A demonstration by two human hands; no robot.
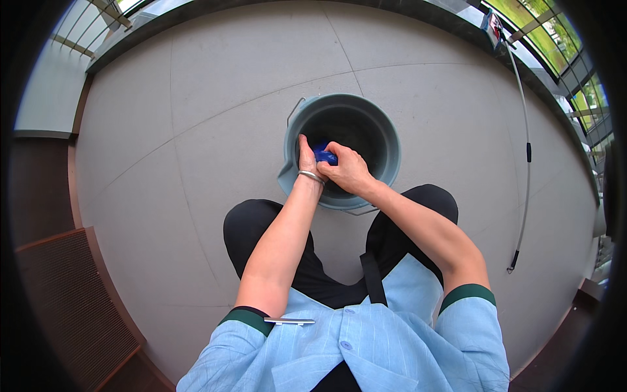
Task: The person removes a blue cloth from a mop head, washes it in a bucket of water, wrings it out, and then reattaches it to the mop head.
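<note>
A grey-blue plastic bucket [393, 154] with a pouring lip and a wire handle stands on the tiled floor in front of my knees. Both hands are over its mouth, left of the middle. My right hand [347, 169] grips a wet-looking blue cloth [326, 157], thumb and fingers bent round it. At the cloth's left side, my left hand [308, 159] has its thumb raised along the bucket's inner wall; its other fingers are mostly hidden behind the cloth and the right hand. A metal bangle [311, 176] circles my left wrist. The inside of the bucket looks dark.
A long pole [528, 191] with a black grip leans at the right against the dark window ledge [470, 34], a red and blue item by its upper end. Railings and windows line the far edge. Brown panels [78, 304] stand at the left.
</note>
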